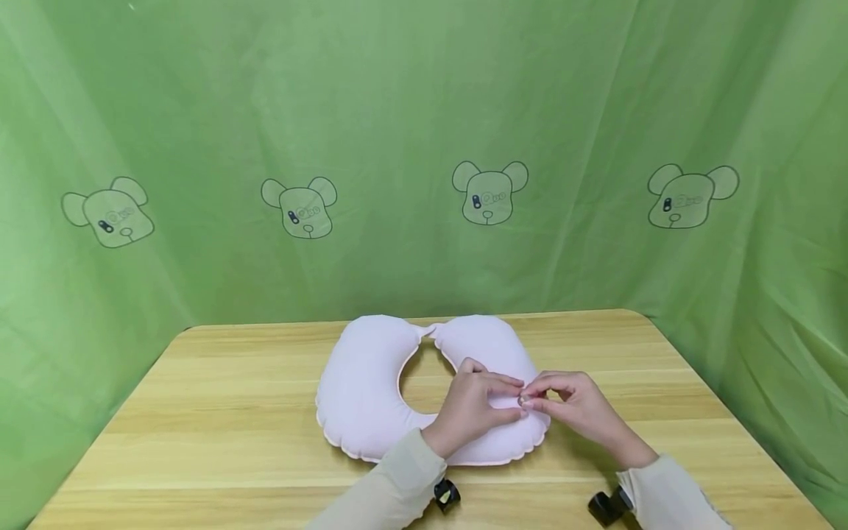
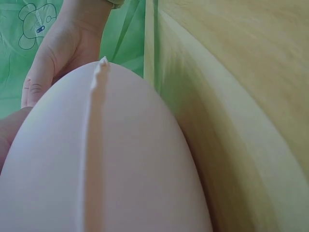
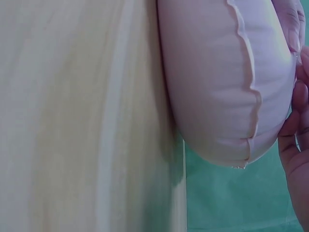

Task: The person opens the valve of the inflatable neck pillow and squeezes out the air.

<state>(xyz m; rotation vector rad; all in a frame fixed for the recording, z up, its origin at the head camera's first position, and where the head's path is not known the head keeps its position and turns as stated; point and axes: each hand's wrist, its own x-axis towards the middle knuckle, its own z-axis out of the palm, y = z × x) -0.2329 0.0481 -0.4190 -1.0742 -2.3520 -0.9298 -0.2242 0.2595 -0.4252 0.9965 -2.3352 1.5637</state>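
A pale pink inflated U-shaped neck pillow [image 1: 371,368] lies on the table, puffed up, with a wavy seam along its edge. My left hand [image 1: 467,408] rests on its right arm, forefinger and thumb spread on either side of a small valve [image 1: 522,400]. My right hand [image 1: 583,408] pinches that valve between thumb and forefinger. In the right wrist view, a small clear bit of the valve [image 3: 296,54] shows where the fingertips meet. The left wrist view has the pillow's rounded side [image 2: 135,145] in front, with the right hand [image 2: 72,48] beyond it.
The wooden table [image 1: 218,412] has a light striped grain. Green cloth [image 1: 397,110] printed with bear heads hangs behind it and on both sides. Black wrist cameras [image 1: 447,495] sit at the cuffs of the light sleeves [image 1: 397,478].
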